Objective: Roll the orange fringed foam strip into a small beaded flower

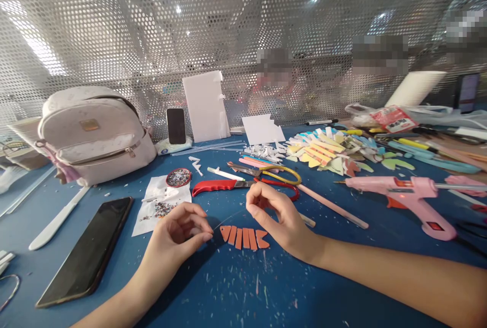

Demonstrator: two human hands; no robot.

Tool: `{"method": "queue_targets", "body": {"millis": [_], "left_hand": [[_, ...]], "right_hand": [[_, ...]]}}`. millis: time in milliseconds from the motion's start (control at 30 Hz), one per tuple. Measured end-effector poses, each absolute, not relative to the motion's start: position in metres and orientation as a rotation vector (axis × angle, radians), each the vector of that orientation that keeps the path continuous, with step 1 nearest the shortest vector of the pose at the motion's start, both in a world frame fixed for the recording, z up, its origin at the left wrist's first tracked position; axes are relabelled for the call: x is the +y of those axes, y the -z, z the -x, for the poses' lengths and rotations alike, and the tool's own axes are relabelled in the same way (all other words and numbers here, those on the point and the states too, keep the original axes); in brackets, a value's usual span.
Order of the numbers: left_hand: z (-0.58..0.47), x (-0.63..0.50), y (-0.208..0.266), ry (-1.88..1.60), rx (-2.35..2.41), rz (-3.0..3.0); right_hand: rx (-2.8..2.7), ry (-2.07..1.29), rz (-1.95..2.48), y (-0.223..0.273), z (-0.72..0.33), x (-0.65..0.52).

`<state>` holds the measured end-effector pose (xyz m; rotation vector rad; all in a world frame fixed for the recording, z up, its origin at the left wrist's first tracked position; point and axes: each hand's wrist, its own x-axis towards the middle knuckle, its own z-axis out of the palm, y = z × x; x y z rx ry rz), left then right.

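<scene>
Over the blue tabletop, a thin, clear strand (230, 218) runs between my two hands. My left hand (181, 234) pinches its lower end, thumb against fingertips, just left of some orange cut pieces. Above and to the right of those pieces, my right hand (279, 219) holds the other end between closed fingers. The orange fish-shaped set of pieces (243, 238) lies flat: a pointed head with a small hole, several strips and a notched tail. Beyond my hands lie a red-handled cutter (215, 186) and scissors with yellow and red handles (279, 173).
A pink glue gun (414, 186) lies at right. Behind it spreads a heap of coloured cut pieces (323, 148). At left are a black phone (85, 252), a white plastic knife (57, 219) and a backpack (95, 140). Small beads lie on white paper (142, 219).
</scene>
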<state>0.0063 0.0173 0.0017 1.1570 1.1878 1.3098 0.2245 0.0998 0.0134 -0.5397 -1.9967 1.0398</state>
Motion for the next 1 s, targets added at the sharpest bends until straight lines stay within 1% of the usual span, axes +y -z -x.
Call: {"method": "queue_targets", "body": {"millis": [300, 1000], "left_hand": [[-0.0061, 0.0168, -0.0032, -1.292, 1.247, -1.185], [-0.0051, 0.0176, 0.0017, -1.337, 1.138, -1.137]], "right_hand": [[-2.001, -1.014, 0.541, -0.0136, -0.2243, 0.0996], [-1.993, -1.042, 0.536, -0.0125, -0.2246, 0.1005]]}}
